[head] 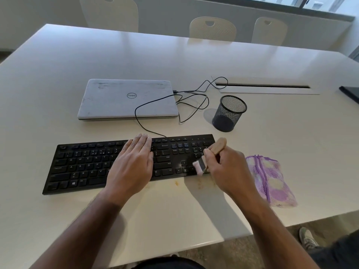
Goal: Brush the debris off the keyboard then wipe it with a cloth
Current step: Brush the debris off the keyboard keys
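Note:
A black keyboard [81, 166] lies across the white table [174, 210]. My left hand [134, 164] rests flat on its middle keys, fingers straight. My right hand [225, 167] grips a small brush [202, 166] with a wooden handle and pale bristles. The bristles touch the keyboard's front right edge, near the arrow keys. Yellowish crumbs [200, 184] lie on the table just in front of that edge. A folded purple and white cloth [270, 181] lies on the table to the right of my right hand.
A closed white laptop [126, 99] sits behind the keyboard, with a black cable [192, 100] looping beside it. A black mesh pen cup [228, 113] stands back right. A cable slot [262, 86] and a dark object [350, 94] lie farther right. Chairs stand beyond the table.

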Action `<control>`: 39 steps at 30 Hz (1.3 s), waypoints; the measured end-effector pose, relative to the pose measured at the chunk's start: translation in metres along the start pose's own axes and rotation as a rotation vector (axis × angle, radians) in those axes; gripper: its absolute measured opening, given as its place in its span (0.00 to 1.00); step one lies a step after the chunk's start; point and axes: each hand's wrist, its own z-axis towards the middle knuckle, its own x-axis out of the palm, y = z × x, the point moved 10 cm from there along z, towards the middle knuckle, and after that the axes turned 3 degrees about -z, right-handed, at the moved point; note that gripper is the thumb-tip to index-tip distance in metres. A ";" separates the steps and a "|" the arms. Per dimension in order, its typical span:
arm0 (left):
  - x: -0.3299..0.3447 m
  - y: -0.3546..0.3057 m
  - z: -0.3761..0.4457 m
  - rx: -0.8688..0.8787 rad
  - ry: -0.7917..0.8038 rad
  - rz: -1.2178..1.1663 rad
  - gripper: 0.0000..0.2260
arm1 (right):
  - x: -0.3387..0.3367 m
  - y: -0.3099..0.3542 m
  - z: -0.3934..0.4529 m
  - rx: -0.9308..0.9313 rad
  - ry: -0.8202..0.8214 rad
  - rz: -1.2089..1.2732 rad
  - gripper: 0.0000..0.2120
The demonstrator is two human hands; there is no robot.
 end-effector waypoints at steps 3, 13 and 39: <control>0.000 0.000 0.000 -0.002 -0.002 0.001 0.27 | 0.010 -0.002 -0.004 0.020 0.087 -0.079 0.19; -0.001 0.000 0.000 0.004 -0.002 0.009 0.27 | 0.017 0.013 0.013 0.006 -0.016 0.136 0.15; 0.000 0.000 0.000 0.004 -0.003 0.009 0.27 | 0.021 0.060 0.031 -0.215 0.121 0.043 0.11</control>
